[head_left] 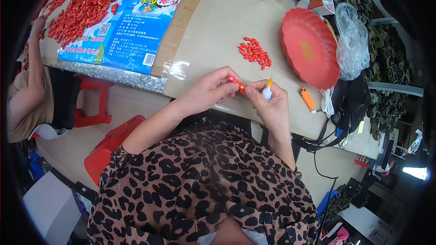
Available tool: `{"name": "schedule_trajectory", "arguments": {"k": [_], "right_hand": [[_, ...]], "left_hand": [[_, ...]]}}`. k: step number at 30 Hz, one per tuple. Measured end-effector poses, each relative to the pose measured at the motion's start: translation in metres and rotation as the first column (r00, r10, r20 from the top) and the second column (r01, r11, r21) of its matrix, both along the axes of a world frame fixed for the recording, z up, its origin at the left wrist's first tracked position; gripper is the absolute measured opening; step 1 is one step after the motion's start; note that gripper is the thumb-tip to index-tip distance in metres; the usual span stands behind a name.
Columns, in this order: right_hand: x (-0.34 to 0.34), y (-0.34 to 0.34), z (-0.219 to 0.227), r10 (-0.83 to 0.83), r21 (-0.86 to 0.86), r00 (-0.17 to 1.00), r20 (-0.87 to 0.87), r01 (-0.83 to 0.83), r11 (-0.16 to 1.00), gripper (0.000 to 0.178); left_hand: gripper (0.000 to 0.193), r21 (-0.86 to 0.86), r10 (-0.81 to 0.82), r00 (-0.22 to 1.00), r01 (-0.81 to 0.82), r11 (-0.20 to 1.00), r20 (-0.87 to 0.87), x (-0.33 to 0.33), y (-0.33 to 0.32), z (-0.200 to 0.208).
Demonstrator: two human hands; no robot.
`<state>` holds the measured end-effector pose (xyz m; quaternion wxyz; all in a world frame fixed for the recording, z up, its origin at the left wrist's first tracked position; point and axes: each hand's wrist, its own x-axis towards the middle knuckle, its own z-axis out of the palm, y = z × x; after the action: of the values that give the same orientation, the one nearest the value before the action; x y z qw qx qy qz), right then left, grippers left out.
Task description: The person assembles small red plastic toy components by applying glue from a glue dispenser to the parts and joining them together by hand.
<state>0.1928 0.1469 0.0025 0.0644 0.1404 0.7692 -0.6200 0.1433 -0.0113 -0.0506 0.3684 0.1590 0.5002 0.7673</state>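
Note:
My left hand pinches a small glossy red piece with some gold on it between thumb and forefinger. At the other end of that piece are the thumb and forefinger of my right hand. A small white bottle with a thin yellow nozzle is tucked in the right hand, nozzle pointing up and away from me. Both hands are just above the near edge of the table. Beyond them lies a loose little pile of similar red pieces. The fingers partly hide the held piece.
A red scalloped tray stands to the right, beside a clear plastic bag. Nearer me lies an orange thing like a lighter. A large red heap covers part of a blue printed cardboard sheet. Another person's arm reaches in far left.

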Motion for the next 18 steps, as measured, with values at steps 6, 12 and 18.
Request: {"name": "schedule_trajectory", "arguments": {"k": [6,12,18], "right_hand": [[-0.0002,-0.0015,-0.0047,-0.024,-0.081,1.000,-0.020,0.022,0.996,0.007],[-0.0006,-0.0022,-0.0059,-0.065,-0.066,0.998,0.023,0.066,0.996,0.006],[-0.0008,-0.0057,-0.0085,-0.055,-0.096,0.998,-0.008,0.054,0.994,0.006]], "left_hand": [[0.021,-0.069,-0.004,0.999,0.001,0.998,-0.041,0.0014,0.0012,0.0001],[0.025,-0.053,0.044,0.990,-0.051,0.997,-0.131,0.0042,0.0031,0.0029],[0.023,-0.013,0.054,0.982,-0.058,0.998,-0.181,0.0045,0.0037,-0.0011]]}}
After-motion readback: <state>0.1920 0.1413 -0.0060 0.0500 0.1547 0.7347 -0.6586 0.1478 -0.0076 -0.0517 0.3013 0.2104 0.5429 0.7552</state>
